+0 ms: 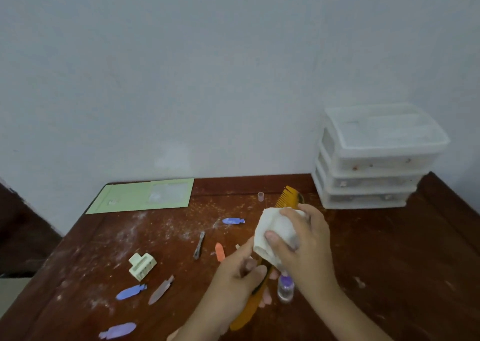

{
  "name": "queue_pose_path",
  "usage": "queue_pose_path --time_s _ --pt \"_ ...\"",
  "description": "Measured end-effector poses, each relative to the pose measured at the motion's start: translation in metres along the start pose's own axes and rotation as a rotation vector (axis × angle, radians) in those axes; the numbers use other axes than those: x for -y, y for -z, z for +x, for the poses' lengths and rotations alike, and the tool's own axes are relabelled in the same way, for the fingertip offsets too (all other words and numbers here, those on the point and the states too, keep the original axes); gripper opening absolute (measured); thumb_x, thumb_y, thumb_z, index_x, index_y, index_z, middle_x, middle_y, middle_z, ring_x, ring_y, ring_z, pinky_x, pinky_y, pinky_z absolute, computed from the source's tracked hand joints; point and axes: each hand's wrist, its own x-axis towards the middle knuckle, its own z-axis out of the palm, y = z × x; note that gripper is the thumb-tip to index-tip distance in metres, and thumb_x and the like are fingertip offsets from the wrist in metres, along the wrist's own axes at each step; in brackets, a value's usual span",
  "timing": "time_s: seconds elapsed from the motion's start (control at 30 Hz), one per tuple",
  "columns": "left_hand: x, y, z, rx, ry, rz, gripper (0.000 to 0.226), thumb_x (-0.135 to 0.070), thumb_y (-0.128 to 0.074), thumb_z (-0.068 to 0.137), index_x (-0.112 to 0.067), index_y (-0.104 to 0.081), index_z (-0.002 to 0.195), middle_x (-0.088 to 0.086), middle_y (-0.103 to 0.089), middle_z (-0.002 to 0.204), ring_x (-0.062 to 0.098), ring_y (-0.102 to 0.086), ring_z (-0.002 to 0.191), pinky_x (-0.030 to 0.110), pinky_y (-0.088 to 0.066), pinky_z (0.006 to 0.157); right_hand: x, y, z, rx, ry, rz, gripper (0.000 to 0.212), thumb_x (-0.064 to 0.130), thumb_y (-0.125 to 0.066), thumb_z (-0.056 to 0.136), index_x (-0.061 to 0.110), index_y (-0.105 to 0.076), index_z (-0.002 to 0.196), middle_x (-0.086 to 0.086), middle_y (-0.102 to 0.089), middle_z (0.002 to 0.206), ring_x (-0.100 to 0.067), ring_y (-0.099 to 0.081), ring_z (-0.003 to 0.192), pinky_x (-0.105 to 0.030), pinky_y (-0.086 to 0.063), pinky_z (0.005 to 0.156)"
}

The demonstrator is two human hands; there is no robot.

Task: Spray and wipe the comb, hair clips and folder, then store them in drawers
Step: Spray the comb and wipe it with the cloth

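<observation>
The wooden table (389, 249) meets the wall at its far edge; bare dusty wood lies on its right side, in front of the 3-drawer unit (374, 164) in the far right corner. Above the table's middle, the left hand (241, 270) grips the orange comb (288, 197) near its handle. The right hand (304, 239) curls around a white cloth (272, 234) wrapped over the comb's middle; its toothed tip shows beyond.
</observation>
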Motion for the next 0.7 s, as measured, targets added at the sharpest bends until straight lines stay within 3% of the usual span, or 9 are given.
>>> queue_pose_path --time_s 0.1,0.17,0.23,0.4,0.57,0.7 --pt "-0.004 -0.002 -0.005 0.043 -0.017 0.017 0.046 -0.013 -0.05 0.083 -0.038 -0.049 0.122 0.011 -0.059 0.073 0.017 -0.055 0.047 0.019 -0.047 0.052 -0.005 0.0 -0.004 -0.152 0.065 0.017 0.03 0.039 -0.053 0.075 0.024 -0.059 0.101 0.001 -0.039 0.105 -0.014 -0.037 0.097 -0.019 -0.03 0.089" --pt "-0.006 -0.003 -0.007 0.048 -0.017 0.06 0.044 -0.005 -0.047 0.091 -0.038 -0.05 0.119 0.011 -0.058 0.073 0.016 -0.054 0.047 0.015 -0.05 0.06 -0.012 0.004 -0.002 -0.169 0.091 0.025 0.029 0.037 -0.051 0.081 0.019 -0.068 0.097 0.003 -0.039 0.1 -0.009 -0.034 0.093 -0.006 -0.024 0.088" --pt "-0.003 -0.003 -0.008 0.036 0.017 0.068 0.049 0.003 -0.043 0.091 -0.04 -0.051 0.113 0.006 -0.059 0.071 0.015 -0.054 0.047 0.021 -0.05 0.06 -0.022 0.007 0.004 -0.144 0.132 0.004 0.033 0.04 -0.046 0.088 0.018 -0.069 0.096 0.003 -0.04 0.094 -0.008 -0.035 0.087 0.0 -0.022 0.085" --pt "-0.003 -0.004 -0.019 0.094 0.101 0.019 0.05 0.004 -0.043 0.091 -0.041 -0.058 0.106 0.003 -0.065 0.069 0.018 -0.054 0.047 0.025 -0.046 0.049 -0.045 0.015 0.02 -0.165 -0.061 0.003 0.032 0.028 -0.05 0.08 0.005 -0.071 0.091 -0.003 -0.045 0.081 -0.021 -0.049 0.076 -0.011 -0.028 0.066" --pt "0.002 -0.003 -0.019 -0.015 0.137 -0.042 0.041 0.004 -0.043 0.09 -0.028 -0.056 0.111 0.005 -0.067 0.067 0.017 -0.054 0.044 0.025 -0.046 0.046 -0.033 0.005 -0.012 -0.033 0.187 0.013 0.02 0.018 -0.05 0.082 0.012 -0.066 0.092 -0.003 -0.048 0.07 -0.008 -0.038 0.069 -0.014 -0.034 0.061" --pt "0.003 -0.001 -0.021 -0.012 0.106 -0.04 0.034 -0.008 -0.052 0.086 -0.031 -0.057 0.111 0.005 -0.067 0.07 0.017 -0.055 0.045 0.026 -0.048 0.048 -0.031 0.002 -0.031 0.019 0.356 0.022 0.018 0.014 -0.052 0.083 0.018 -0.058 0.1 0.001 -0.048 0.077 -0.007 -0.04 0.069 -0.016 -0.035 0.058"
